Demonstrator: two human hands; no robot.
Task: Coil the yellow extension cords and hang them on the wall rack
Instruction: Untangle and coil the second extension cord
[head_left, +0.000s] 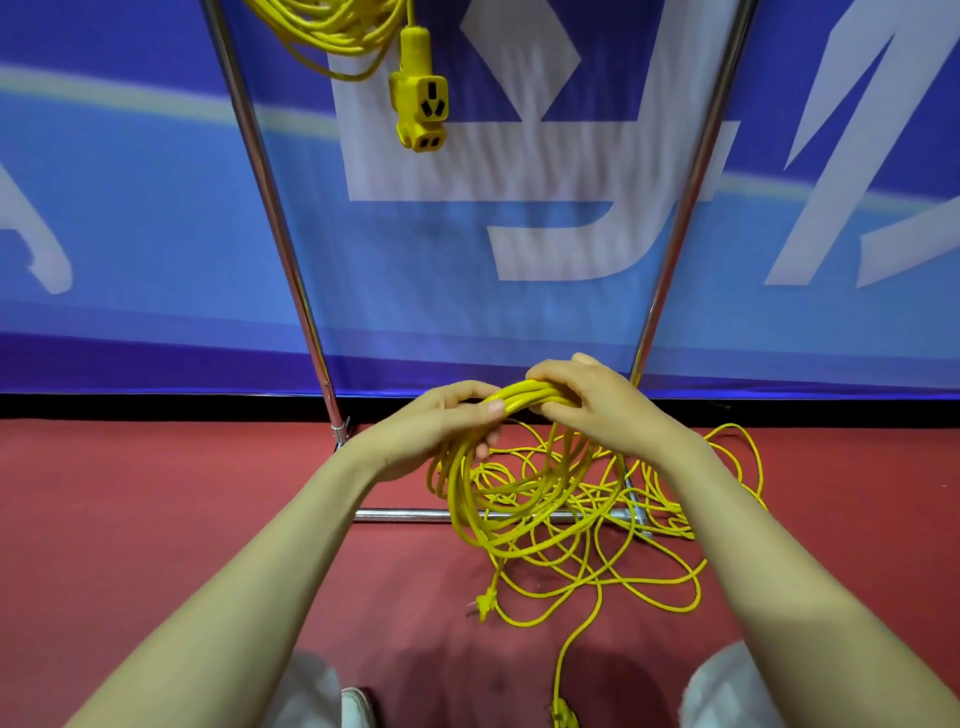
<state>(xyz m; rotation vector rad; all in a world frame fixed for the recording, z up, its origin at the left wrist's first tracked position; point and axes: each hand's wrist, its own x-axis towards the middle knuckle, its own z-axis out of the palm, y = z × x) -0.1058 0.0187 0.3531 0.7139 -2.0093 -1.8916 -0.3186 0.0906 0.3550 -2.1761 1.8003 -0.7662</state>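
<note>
Hands grip the coiled yellow cord; fingers curled.

Forearms bare; pale trousers at knees; white shoe.

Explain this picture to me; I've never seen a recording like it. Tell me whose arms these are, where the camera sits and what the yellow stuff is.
There is no machine here. A person wears one camera on the head, so you look down along their own arms. The left hand and the right hand both grip a coil of yellow extension cord. More loose cord lies tangled on the red floor, with a plug at its near side. Above, a second cord with its socket block hangs between the poles of a metal rack, in front of a blue banner.
</note>
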